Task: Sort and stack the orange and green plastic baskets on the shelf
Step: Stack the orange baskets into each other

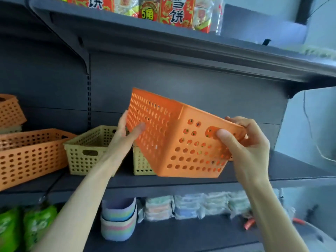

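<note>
I hold a perforated orange basket (181, 142) tilted in the air above the middle shelf (181, 180). My left hand (125, 131) grips its left end, thumb on the underside. My right hand (243, 142) pinches its right rim near the handle hole. Behind it stand two yellow-green baskets, one (87, 151) at the left and one (141, 164) partly hidden by the orange basket. A larger orange basket (27, 155) sits at the shelf's left. Another small orange basket (9, 111) lies upside down at the far left on something green.
The upper shelf (181, 51) overhangs close above, with red snack packets (172, 11) on it. Below, the lower shelf holds green bags (36, 226), stacked pastel cups (118, 220) and wrapped cloth packs (190, 206). A bracket (85, 57) divides the shelf back.
</note>
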